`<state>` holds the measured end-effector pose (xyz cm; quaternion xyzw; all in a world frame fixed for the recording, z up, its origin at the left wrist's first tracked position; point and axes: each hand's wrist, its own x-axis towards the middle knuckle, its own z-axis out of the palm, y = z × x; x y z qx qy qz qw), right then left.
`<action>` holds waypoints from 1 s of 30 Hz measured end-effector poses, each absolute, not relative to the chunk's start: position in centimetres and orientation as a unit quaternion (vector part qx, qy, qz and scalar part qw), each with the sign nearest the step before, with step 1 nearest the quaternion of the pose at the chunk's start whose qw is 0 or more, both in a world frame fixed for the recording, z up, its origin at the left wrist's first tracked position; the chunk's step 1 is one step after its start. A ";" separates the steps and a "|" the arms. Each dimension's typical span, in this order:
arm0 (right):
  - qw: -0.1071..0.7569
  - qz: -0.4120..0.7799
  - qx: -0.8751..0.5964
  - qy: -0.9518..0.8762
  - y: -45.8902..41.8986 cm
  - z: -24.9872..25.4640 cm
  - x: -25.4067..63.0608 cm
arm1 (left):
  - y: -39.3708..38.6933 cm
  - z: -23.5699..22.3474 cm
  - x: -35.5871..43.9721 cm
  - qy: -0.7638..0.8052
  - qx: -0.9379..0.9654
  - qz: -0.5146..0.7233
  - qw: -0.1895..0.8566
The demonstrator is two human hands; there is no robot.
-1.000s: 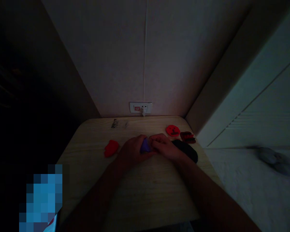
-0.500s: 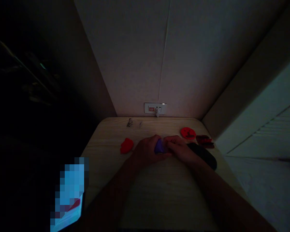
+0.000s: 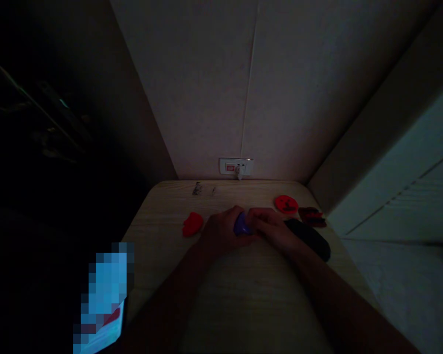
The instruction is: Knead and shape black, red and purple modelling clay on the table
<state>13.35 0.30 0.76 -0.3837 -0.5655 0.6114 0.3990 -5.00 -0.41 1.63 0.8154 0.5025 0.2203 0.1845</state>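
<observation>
Where the purple lump (image 3: 241, 224) sits, the left hand (image 3: 221, 231) curls round.
It's held by its left side; the right hand (image 3: 273, 227) bunches at its right, pinch hidden from me.

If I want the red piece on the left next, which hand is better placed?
Left hand, probably: it lies nearer that red piece, while the right hand lies beyond the purple lump. The left is curled around that lump, though.
</observation>
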 end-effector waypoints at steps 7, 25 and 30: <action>0.399 0.613 -0.381 -0.565 0.3 0.7 13.1 | -0.4 1.8 -4.9 0.504 0.817 0.218 0.175; 0.398 0.615 -0.386 -0.561 0.3 0.9 12.8 | -0.3 2.0 -5.2 0.525 0.808 0.196 0.183; 0.427 0.659 -0.360 -0.504 0.7 0.5 12.6 | -0.5 2.3 -5.0 0.533 0.799 0.203 0.190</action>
